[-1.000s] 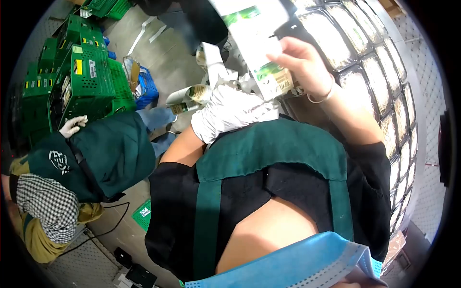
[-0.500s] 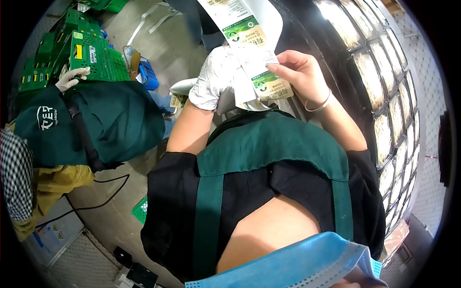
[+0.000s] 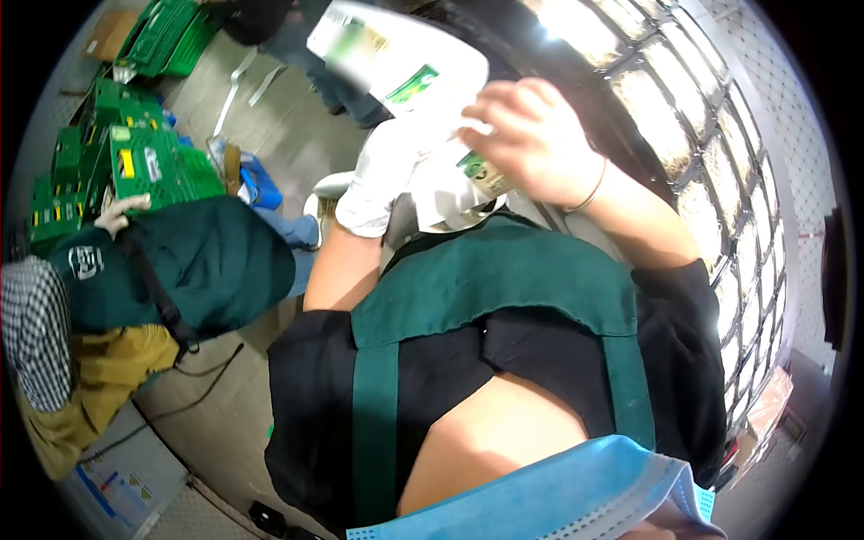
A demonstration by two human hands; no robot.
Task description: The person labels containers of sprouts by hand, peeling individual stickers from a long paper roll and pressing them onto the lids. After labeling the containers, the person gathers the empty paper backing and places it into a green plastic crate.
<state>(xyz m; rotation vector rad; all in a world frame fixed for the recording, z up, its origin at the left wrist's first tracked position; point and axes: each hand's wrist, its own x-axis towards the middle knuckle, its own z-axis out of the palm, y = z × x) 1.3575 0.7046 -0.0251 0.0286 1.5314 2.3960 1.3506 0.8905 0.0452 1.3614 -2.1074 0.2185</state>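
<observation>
Label strip (image 3: pixel 412 85) up front now, long axis running away and leftward; your gloved left hand (image 3: pixel 383 173) against its left edge, grip narrow, holding it. Bare right hand (image 3: pixel 529 137) over near end, blurred: can't tell whether pinching.

The label strip (image 3: pixel 400 65) is white and green, the glove (image 3: pixel 376 180) white, the apron (image 3: pixel 495 283) green.

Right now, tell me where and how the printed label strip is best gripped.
Probably by the right edge of its lower printed part, in a light pinch from the person's right. The label strip looks thin and curved, that part shows just below the bare right hand, and the gloved left hand occupies the opposite side.
</observation>
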